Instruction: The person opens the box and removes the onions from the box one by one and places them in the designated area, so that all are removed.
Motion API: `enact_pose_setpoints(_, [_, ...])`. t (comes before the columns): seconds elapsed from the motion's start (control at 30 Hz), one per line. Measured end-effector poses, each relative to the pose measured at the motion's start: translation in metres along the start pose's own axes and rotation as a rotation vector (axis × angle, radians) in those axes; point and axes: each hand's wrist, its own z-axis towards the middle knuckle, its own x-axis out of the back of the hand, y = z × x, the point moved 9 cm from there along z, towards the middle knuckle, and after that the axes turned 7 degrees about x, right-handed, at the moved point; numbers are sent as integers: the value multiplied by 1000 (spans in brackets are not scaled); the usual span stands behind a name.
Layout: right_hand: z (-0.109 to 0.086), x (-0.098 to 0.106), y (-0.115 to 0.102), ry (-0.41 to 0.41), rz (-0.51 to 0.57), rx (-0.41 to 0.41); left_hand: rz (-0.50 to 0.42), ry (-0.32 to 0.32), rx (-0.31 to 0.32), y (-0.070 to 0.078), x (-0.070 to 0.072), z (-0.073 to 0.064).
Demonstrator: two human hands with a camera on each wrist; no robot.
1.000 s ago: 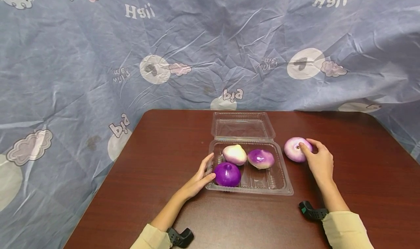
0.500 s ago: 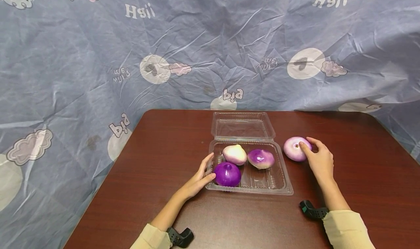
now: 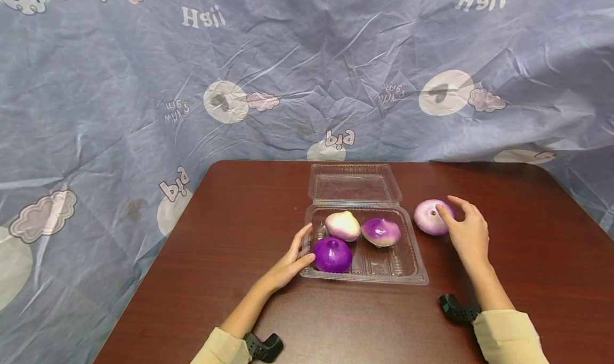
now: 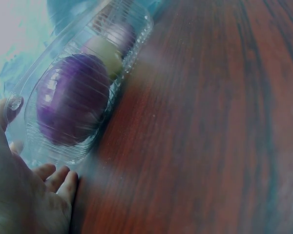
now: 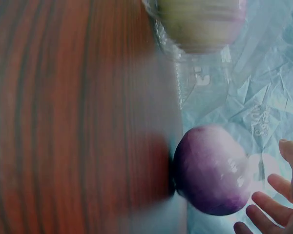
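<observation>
A hinged clear plastic container lies with its lid back, holding a deep purple onion, a cream-and-pink onion and a purple-and-white onion. My left hand rests against its left side, thumb over the rim near the front corner. In the left wrist view the other fingers lie relaxed beside the container wall. Right of the container, a pale purple onion sits on the table. Over its right side is my right hand, fingers spread, and the right wrist view shows them beside the onion, not wrapped round it.
The dark red-brown wooden table extends on both sides of the container. Its clear lid lies flat toward the back. A wrinkled blue patterned cloth hangs behind and to the left of the table.
The pale onion has shifted very slightly left and back. My right hand's fingers have spread wider and drawn off its far side. The left hand and container have stayed put.
</observation>
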Motion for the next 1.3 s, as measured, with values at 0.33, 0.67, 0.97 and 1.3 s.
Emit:
enact_pose_setpoints(0.33, [-12,-4,-43,-13,11,156,25,1,-1,12,-1,-5])
enact_pose_setpoints(0.67, [-29,-25,-79,-106,-25,354,23,11,-11,-5,1,0])
enact_pose_setpoints(0.97, [-44,-53,-95,-220,-58,521,24,-2,6,12,-2,-5])
enact_pose_setpoints(1.3, [-52,-72,-103,-299,-148,639,9,2,0,11,-1,-4])
